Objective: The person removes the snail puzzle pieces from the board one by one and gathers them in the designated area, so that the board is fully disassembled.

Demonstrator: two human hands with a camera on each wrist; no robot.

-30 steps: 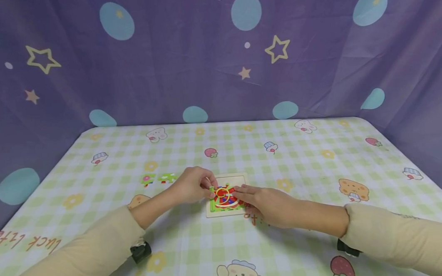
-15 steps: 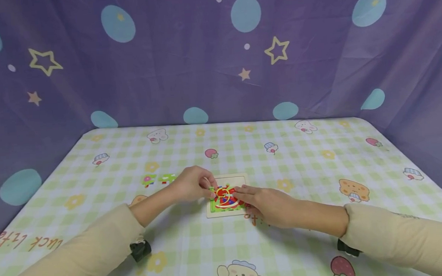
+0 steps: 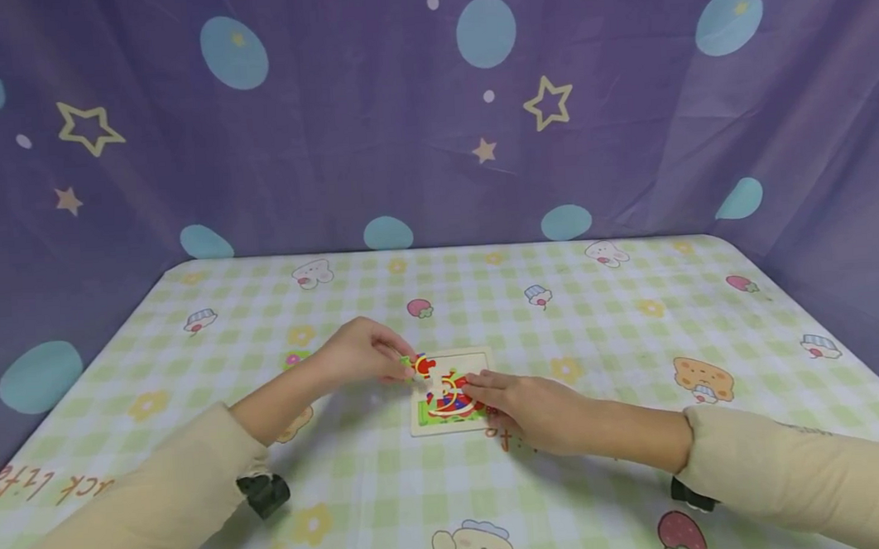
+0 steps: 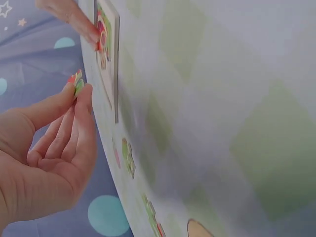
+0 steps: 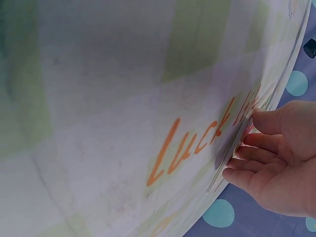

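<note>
A green-and-white checked cloth (image 3: 599, 324), printed with cartoons, spread across the lower frame, its far corners rounded; a starry purple curtain (image 3: 356, 105) filled the top. At centre, the board (image 3: 468, 362) lay on the cloth. The left hand (image 3: 357, 353) pinched a piece (image 3: 423, 366) near its upper-left corner; the right hand (image 3: 539, 412) rested straight fingers on its right side.

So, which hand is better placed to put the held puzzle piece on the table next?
Likely the left hand: it pinches the piece, clear of the board, and other loose pieces lie on its side. The right hand touches the board.
</note>
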